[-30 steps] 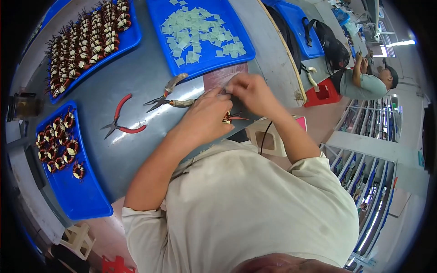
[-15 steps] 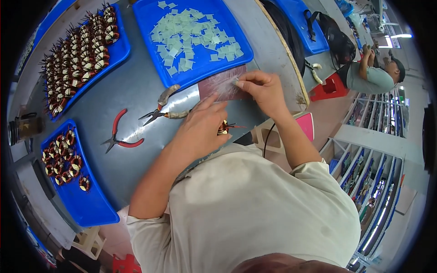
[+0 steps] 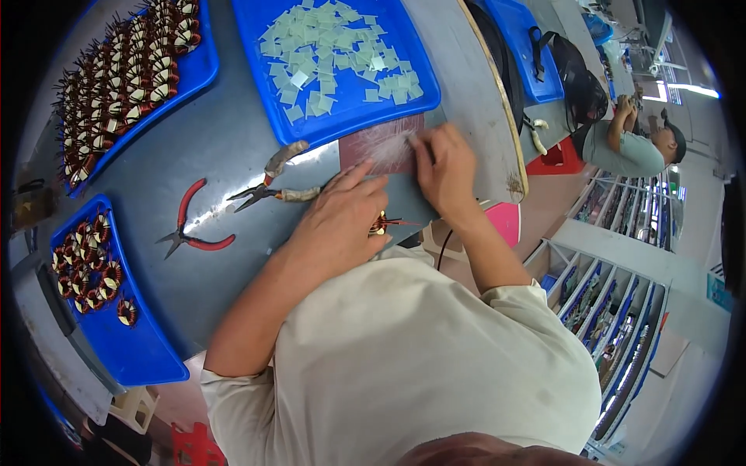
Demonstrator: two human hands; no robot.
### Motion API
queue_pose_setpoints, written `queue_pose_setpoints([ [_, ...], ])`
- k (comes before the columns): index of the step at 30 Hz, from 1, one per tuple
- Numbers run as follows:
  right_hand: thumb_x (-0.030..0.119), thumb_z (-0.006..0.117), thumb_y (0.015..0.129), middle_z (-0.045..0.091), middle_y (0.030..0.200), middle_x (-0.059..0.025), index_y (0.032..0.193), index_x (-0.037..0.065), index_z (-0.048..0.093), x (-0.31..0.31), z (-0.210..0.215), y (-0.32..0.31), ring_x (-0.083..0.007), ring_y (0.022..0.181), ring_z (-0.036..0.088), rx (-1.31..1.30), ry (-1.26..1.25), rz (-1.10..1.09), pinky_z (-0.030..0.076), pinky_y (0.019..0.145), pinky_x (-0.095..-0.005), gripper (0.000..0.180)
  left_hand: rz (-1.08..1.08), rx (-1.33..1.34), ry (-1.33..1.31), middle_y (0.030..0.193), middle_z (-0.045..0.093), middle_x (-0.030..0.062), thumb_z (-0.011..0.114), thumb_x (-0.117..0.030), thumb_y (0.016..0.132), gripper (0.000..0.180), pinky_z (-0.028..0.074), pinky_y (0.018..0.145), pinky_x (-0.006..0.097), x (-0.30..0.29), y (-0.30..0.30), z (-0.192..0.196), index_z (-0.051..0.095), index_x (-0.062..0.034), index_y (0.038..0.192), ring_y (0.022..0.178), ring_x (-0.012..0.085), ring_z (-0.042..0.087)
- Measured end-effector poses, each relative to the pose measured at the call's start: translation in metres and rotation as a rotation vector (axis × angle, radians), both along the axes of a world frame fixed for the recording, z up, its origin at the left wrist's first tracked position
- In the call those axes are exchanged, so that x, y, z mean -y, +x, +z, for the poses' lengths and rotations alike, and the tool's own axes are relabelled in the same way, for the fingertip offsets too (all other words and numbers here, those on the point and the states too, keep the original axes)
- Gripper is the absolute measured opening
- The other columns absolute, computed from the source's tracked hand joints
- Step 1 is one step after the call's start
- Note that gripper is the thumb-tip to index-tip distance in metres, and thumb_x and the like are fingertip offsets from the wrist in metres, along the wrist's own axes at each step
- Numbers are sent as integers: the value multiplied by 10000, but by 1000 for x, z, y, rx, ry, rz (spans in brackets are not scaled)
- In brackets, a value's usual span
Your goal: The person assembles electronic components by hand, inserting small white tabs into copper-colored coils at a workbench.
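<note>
Tucked just to the right of the outstretched left hand (image 3: 342, 208), near the thumb, on a grey bench (image 3: 155, 198) — a wound coil (image 3: 378, 225), partly hidden, with red leads (image 3: 401, 222) pointing rightward. Nearer to that hand than to the right hand (image 3: 449, 169), curled beyond over a red-brown mat (image 3: 353, 151) — impossible to tell whether gripping anything with either.

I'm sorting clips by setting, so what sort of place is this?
Probably an electrical-parts workshop: wire-wound coils fill blue trays, red pliers lie on the workbench, and loaded racks stand beyond.
</note>
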State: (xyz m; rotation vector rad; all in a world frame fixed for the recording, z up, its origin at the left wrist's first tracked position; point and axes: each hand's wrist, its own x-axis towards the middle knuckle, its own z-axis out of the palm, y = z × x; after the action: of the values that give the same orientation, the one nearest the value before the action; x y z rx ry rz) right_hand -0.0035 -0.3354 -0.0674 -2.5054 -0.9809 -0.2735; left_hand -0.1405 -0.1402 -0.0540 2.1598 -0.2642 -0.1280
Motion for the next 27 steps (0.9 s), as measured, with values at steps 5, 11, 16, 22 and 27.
queue_pose_setpoints([
  [5,39,755,891,665,876,-127,905,16,692,4,10,-23,-293,787,681,-377,135,60,527,666,-378,69,-13,-3,-1,1474,608,170,832,-164,801,248,398,1206,476,-1,1,0,706,-2,942,1515,384,404],
  [11,96,742,980,728,882,-43,981,-1,716,6,34,8,-114,764,692,-1026,637,-245,517,658,-251,101,-7,-46,34,1497,596,169,837,-183,814,280,392,1205,480,0,1,11,718,0,988,1523,388,395],
  [16,86,736,980,727,882,-47,1069,-8,704,5,16,7,-108,772,703,-1002,702,-200,518,637,-238,133,-17,-36,25,1502,595,171,838,-195,820,289,380,1213,489,1,3,8,723,-4,1004,1525,389,392],
  [22,54,740,955,727,887,-37,1143,-19,694,6,13,9,-96,750,685,-887,759,-217,506,608,-231,206,-19,-33,33,1501,596,168,835,-192,823,269,384,1210,491,0,3,10,722,-8,983,1520,392,399],
  [27,68,728,967,734,888,-69,1195,-37,717,-2,15,12,-123,750,689,-1007,802,-215,537,642,-245,251,-26,-30,39,1500,595,169,837,-192,818,268,390,1205,490,-1,4,8,716,-8,971,1515,397,404],
])
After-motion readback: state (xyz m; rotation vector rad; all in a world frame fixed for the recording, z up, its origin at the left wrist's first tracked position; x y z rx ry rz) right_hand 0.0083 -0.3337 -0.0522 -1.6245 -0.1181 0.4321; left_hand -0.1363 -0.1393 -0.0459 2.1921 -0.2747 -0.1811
